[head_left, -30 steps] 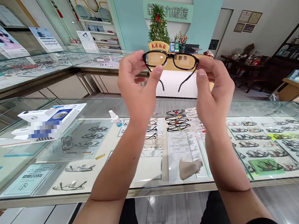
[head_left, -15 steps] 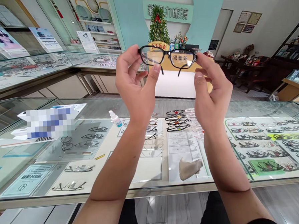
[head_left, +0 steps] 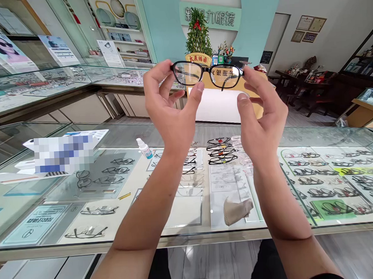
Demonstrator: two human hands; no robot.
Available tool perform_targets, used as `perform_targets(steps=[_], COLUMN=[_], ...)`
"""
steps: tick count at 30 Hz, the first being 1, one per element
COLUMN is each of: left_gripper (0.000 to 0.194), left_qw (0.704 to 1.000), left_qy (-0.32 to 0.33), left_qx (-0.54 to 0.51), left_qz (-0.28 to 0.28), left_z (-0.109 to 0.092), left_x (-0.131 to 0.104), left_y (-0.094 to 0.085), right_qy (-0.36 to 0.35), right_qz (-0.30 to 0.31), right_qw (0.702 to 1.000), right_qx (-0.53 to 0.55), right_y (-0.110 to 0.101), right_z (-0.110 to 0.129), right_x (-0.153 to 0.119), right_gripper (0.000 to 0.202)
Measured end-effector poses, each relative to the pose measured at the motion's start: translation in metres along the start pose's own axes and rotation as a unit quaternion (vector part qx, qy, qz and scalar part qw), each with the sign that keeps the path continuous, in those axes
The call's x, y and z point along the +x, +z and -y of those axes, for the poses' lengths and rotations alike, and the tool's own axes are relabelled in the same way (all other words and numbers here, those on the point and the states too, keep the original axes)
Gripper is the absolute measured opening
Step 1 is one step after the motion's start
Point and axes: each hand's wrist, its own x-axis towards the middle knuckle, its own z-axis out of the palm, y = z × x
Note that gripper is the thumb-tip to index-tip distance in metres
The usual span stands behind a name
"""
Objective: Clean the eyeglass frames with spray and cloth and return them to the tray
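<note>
A pair of black-framed eyeglasses [head_left: 206, 70] with clear lenses is held up in front of me, above the glass counter. My left hand [head_left: 174, 94] grips the frame at its left end, with the fingers behind and the thumb below the lens. At the other end, my right hand [head_left: 261, 106] pinches the right corner of the frame. One temple tip hangs visible below the right lens. On the counter below lie a crumpled beige cleaning cloth [head_left: 237, 210] and a small white spray bottle [head_left: 144, 148], both apart from my hands.
The glass display counter [head_left: 185, 235] spans the view and shows many eyeglasses in rows. White papers [head_left: 28, 164], partly blurred, lie at its left, near a thin yellow stick [head_left: 125, 196]. Beyond stand another display case [head_left: 108, 83] and a reception desk [head_left: 216, 106] with a plant.
The eyeglasses have dropped slightly and shifted a little left, with their right end turned somewhat. My right hand has moved slightly left with them; both hands keep their grip.
</note>
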Motion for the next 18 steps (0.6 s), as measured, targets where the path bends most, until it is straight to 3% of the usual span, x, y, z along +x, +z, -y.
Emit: perform_targets(steps=[11, 15, 18], left_gripper=[0.055, 0.063, 0.061], left_qw=[0.999, 0.998, 0.998], left_qy=[0.006, 0.016, 0.004], left_qx=[0.040, 0.049, 0.067], left_qz=[-0.022, -0.021, -0.006], left_z=[-0.005, -0.008, -0.011], left_x=[-0.009, -0.009, -0.018], left_y=[0.004, 0.000, -0.004], right_qy=[0.032, 0.035, 0.079], right_qz=[-0.012, -0.014, -0.028], right_qw=[0.999, 0.997, 0.990], right_qx=[0.024, 0.060, 0.116], right_y=[0.002, 0.005, 0.005], right_z=[0.011, -0.001, -0.016], right_x=[-0.004, -0.007, -0.016], right_gripper=[0.047, 0.044, 0.041])
